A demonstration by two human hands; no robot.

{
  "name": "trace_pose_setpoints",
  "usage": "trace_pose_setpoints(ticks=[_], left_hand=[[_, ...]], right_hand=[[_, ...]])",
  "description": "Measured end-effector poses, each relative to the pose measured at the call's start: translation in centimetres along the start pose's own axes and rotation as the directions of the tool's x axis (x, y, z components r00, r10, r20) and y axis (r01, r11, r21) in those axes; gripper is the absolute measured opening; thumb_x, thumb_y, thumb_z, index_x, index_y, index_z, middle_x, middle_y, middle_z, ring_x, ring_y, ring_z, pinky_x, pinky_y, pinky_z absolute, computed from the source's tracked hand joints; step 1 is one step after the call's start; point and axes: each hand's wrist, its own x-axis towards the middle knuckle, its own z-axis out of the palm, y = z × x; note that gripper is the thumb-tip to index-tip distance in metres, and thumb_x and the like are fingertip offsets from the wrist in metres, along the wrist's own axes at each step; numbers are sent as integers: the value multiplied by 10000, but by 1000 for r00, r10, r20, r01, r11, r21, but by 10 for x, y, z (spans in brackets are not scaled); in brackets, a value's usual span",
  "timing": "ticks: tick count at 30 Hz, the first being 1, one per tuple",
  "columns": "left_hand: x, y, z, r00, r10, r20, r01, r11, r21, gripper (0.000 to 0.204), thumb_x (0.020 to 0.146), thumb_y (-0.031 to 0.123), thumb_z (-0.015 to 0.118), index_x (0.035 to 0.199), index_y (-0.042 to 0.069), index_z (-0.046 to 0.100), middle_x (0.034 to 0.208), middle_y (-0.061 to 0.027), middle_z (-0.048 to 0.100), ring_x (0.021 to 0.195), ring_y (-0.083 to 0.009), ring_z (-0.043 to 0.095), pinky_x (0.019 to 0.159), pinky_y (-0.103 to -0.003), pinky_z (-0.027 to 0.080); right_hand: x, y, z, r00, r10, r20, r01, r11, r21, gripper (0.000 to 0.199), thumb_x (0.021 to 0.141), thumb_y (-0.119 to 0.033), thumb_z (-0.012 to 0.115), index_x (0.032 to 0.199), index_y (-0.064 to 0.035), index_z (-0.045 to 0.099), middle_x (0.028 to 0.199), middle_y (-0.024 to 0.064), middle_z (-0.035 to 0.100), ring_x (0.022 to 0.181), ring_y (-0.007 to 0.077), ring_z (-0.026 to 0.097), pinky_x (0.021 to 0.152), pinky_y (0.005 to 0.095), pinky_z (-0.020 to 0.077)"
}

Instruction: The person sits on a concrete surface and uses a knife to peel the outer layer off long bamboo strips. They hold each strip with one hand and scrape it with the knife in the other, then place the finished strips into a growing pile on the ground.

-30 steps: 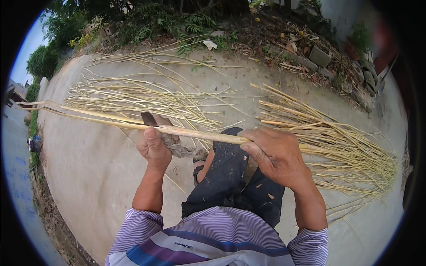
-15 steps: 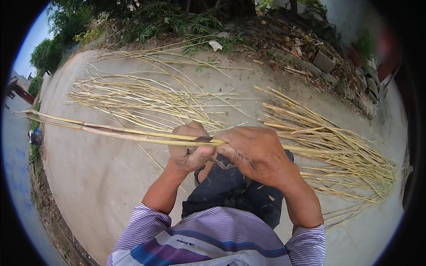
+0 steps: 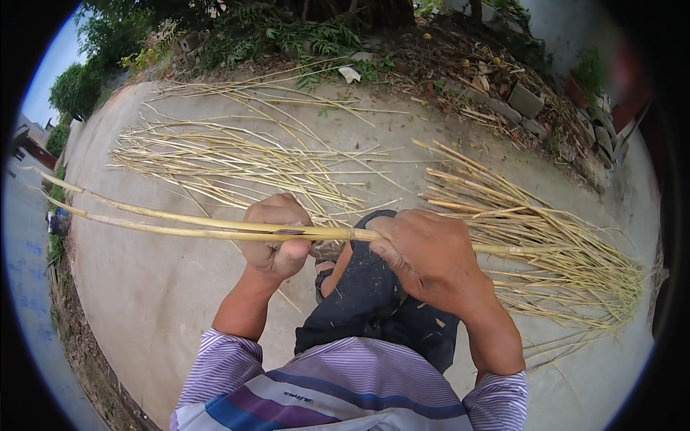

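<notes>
A long yellowish plant stalk lies level across my body, split lengthwise into two strips that spread apart toward the left. My left hand is closed around the split part, fingers behind it and thumb below. A small dark, flat sliver shows in the slit beside this hand; whether it is a blade I cannot tell. My right hand grips the stalk by a joint, where it looks whole, with the thumb pressed along it. The stalk runs on to the right past this hand.
On the concrete ground a loose heap of pale strips lies ahead to the left. A bundle of stalks fans out at the right. Beyond are plants, debris and concrete blocks. My knees are below my hands.
My left hand has moved left along the stalk, and the dark sliver with it. My right hand has shifted slightly right. At the left end the two strips stand farther apart.
</notes>
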Motion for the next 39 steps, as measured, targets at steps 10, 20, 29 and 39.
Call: trace_pose_setpoints(ticks=[10, 20, 29, 39], left_hand=[[-9, 3, 5, 986, -148, -73, 148, 989, -11, 504, 920, 513, 600, 750, 45, 524, 619, -56, 535, 504, -151, 470, 481, -288, 402], [-37, -3, 2, 956, -224, -187, 234, 971, 35, 481, 981, 463, 521, 809, 15, 496, 662, -93, 510, 543, -163, 494, 468, -302, 429], [-69, 0, 21, 868, -439, -231, 385, 890, -246, 432, 949, 433, 603, 902, 18, 492, 718, -51, 545, 618, -115, 499, 545, -269, 421], [-97, -9, 26, 817, -499, -289, 433, 862, -264, 424, 973, 427, 561, 916, 7, 557, 801, -42, 563, 714, -131, 505, 638, -280, 414]], right_hand=[[0, -8, 1, 999, 33, -2, -33, 999, -26, 229, 784, -125, 700, 975, -42, 606, 723, 94, 582, 655, 288, 621, 537, 390, 491], [12, -20, 4, 992, 58, 110, -52, 997, -63, 168, 817, -142, 671, 910, -58, 559, 744, 89, 602, 688, 287, 638, 536, 395, 487], [26, -27, 21, 970, 77, 231, -64, 996, -62, 103, 816, -125, 624, 854, -53, 560, 742, 120, 622, 683, 321, 646, 545, 412, 499], [44, -40, 39, 962, 94, 255, -70, 992, -102, 88, 806, -105, 614, 840, -36, 572, 705, 142, 603, 658, 348, 632, 540, 437, 486]])
